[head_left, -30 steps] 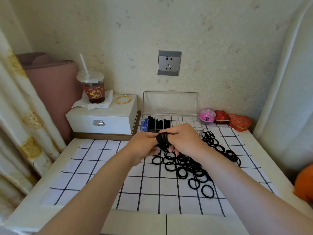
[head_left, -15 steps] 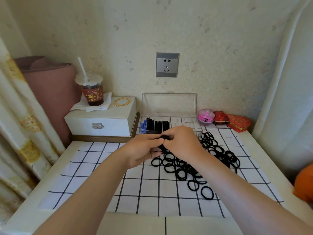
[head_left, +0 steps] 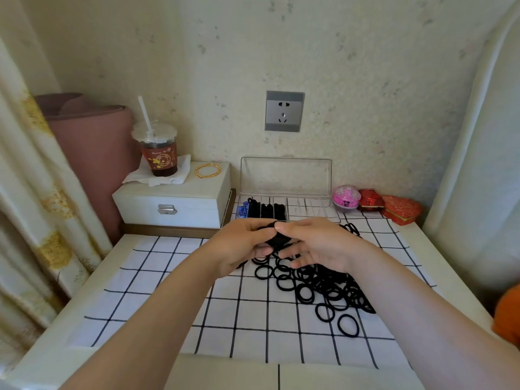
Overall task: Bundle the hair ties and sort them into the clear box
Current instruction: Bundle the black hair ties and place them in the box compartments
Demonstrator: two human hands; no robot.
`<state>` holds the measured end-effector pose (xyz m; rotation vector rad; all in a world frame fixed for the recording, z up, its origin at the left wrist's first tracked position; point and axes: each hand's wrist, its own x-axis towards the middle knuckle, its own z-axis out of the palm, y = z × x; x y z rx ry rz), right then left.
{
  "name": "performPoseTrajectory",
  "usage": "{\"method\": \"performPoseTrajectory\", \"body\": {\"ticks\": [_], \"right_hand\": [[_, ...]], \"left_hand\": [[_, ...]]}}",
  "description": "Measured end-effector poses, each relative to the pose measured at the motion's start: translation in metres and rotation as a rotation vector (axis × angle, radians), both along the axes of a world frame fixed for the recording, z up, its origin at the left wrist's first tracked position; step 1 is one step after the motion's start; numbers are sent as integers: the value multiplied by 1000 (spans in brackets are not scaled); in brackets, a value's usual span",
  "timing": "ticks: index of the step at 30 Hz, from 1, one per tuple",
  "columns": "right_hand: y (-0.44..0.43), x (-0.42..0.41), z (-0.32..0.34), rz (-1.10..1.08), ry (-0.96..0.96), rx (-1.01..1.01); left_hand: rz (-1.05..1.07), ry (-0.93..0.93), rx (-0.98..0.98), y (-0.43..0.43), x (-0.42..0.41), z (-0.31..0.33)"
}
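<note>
A bundle of black hair ties (head_left: 274,240) sits between both hands, above the checked cloth. My left hand (head_left: 242,246) grips it with thumb and curled fingers. The thumb of my right hand (head_left: 318,244) pinches the bundle's top, while the other fingers spread below it. Several loose black hair ties (head_left: 323,288) lie in a heap on the cloth under and to the right of the hands. The clear box (head_left: 309,205) stands open by the wall, lid up; its left compartments hold black bundles (head_left: 267,211) and something blue (head_left: 242,209).
A white jewellery box (head_left: 174,204) at the back left carries a drink cup with straw (head_left: 159,153) and a gold bangle (head_left: 207,170). Pink (head_left: 346,197) and red (head_left: 401,211) trinket boxes stand right of the clear box. Curtains hang on both sides.
The hands dropped slightly and drew apart a little. The right hand's fingers, earlier curled over the bundle, have spread, with the thumb still on it. The left hand keeps its hold.
</note>
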<state>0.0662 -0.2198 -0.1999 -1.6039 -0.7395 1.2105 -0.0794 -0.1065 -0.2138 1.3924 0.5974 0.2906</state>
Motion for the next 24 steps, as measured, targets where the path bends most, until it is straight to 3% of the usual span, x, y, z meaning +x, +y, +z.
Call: {"method": "performPoseTrajectory", "body": {"ticks": [6, 12, 19, 22, 24], "right_hand": [[4, -3, -3, -64, 74, 0], [5, -2, -7, -133, 41, 50], [5, 0, -4, -278, 69, 136], [4, -1, 0, -193, 110, 207], [3, -6, 2, -101, 134, 229]], "left_hand": [[159, 79, 99, 4, 2, 1], [144, 35, 21, 5, -3, 8], [472, 40, 38, 15, -5, 4], [523, 48, 66, 13, -4, 1], [421, 50, 59, 7, -1, 1]]}}
